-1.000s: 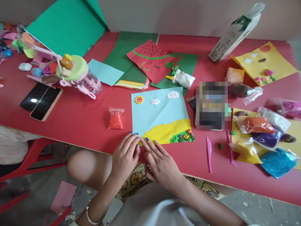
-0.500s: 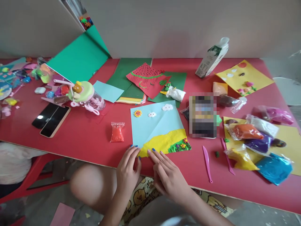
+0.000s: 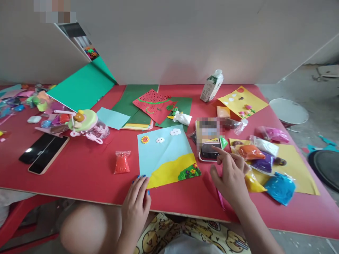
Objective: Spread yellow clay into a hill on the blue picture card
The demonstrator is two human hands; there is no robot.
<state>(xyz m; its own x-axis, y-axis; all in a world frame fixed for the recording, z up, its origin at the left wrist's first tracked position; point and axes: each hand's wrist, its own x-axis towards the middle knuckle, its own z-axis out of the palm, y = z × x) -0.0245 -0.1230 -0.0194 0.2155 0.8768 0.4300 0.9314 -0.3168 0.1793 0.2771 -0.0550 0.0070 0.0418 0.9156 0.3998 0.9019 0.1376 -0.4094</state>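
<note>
My left hand (image 3: 137, 194) lies with its fingers stretched out at the lower left corner of a light blue sheet (image 3: 150, 155). Clay decorates this picture: a sun (image 3: 145, 140), white clouds, a yellow field (image 3: 169, 167) and a green patch with small flowers (image 3: 190, 171). My right hand (image 3: 231, 173) is off the sheet, holding nothing, its index finger reaching over the lower screen of a phone (image 3: 210, 151). Whether the fingertip touches the glass, I cannot tell. Partly under that hand lies a pink plastic knife (image 3: 221, 200).
Bags of clay, including a blue one (image 3: 280, 188) and an orange one (image 3: 251, 152), lie at the right. A red clay bag (image 3: 122, 162) is left of the sheet. Behind stand a carton (image 3: 212, 85) and a lidded jar (image 3: 90, 123); another phone (image 3: 49, 153) lies left.
My right hand has left the yellow clay and moved right to the phone, whose lower screen now looks different. My left hand stays at the sheet's corner. The camera view has shifted.
</note>
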